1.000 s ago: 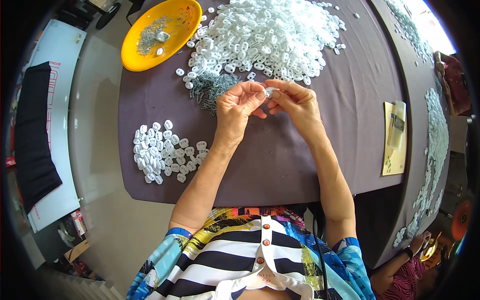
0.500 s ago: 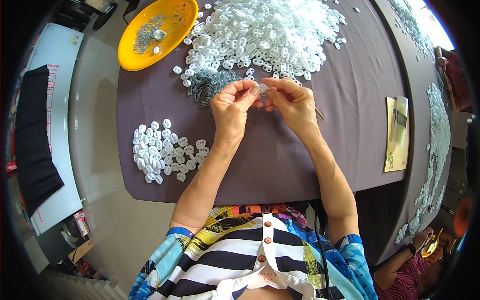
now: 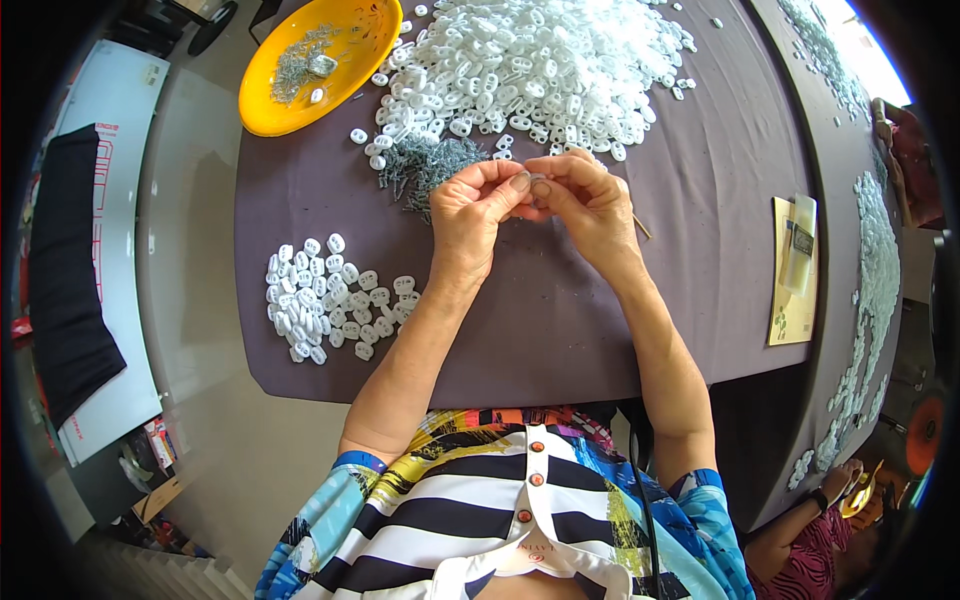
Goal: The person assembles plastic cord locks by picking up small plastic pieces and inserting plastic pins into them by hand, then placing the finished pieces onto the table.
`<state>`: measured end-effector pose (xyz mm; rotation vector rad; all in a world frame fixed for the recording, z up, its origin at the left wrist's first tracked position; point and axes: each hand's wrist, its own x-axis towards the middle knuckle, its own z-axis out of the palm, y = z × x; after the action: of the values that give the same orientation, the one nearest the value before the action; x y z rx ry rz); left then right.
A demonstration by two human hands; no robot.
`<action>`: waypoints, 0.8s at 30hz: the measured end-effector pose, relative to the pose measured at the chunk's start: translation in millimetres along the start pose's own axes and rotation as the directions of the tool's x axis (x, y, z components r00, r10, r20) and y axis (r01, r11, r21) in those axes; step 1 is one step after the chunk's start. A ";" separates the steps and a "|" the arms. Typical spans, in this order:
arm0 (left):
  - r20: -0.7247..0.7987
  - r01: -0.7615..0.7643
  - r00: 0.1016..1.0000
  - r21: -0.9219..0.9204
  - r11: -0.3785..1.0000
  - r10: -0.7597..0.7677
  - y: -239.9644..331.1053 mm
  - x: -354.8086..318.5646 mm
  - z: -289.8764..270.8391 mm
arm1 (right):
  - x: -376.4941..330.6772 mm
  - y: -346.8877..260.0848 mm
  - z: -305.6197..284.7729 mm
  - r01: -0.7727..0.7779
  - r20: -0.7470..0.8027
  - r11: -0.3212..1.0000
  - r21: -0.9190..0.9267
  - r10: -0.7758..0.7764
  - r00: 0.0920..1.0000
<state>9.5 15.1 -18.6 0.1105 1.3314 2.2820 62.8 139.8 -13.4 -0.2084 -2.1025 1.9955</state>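
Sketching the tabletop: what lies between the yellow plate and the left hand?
Between the yellow plate and left hand, the head view shows heaped grey parts and some loose white pieces.

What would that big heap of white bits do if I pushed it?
The heap of white bits would probably slide and spread, since its pieces look loose. Each is likely light, being small and plastic-looking. They probably wouldn't roll far; stray ones look oval and flattish.

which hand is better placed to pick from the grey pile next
Probably the left hand: it sits right beside the grey pile, while the right hand is farther over. Both hands pinch a small whitish piece.
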 end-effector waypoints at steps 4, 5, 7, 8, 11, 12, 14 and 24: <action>0.006 0.054 0.999 0.015 0.998 -0.054 0.3 -0.3 -2.5 | 0.5 1.0 -5.0 -0.152 -0.009 0.961 0.231 0.159 0.987; 0.012 0.076 0.997 -0.012 0.997 -0.076 0.8 -0.5 -2.4 | 1.0 3.9 -5.7 -0.155 -0.017 0.944 0.292 0.167 0.986; 0.022 0.062 0.998 -0.037 0.997 -0.061 0.8 -0.4 -2.9 | 1.2 4.2 -5.1 -0.156 -0.022 0.923 0.352 0.175 0.984; 0.032 0.050 0.998 -0.062 0.997 -0.048 0.8 -0.5 -3.0 | 0.9 2.5 -4.5 -0.153 -0.029 0.912 0.382 0.177 0.984; 0.011 0.048 0.999 -0.036 0.998 -0.047 2.2 -1.6 -0.2 | 0.9 1.4 -5.9 -0.160 -0.024 0.905 0.393 0.184 0.983; 0.010 0.048 0.999 -0.036 0.998 -0.047 2.2 -1.8 -0.4 | 0.9 0.9 -6.3 -0.169 -0.011 0.911 0.376 0.187 0.982; -0.006 0.040 0.999 -0.035 0.999 -0.041 2.0 -1.9 -1.1 | 0.6 -0.6 -5.2 -0.167 -0.013 0.920 0.355 0.184 0.983; -0.007 0.041 0.999 -0.002 0.999 -0.041 0.5 -0.9 -3.1 | -1.1 -5.2 -3.8 -0.185 -0.026 0.936 0.301 0.202 0.979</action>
<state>9.2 12.0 -19.6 0.0746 1.3224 2.2517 65.2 142.8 -8.1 -0.4253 -1.7772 2.3576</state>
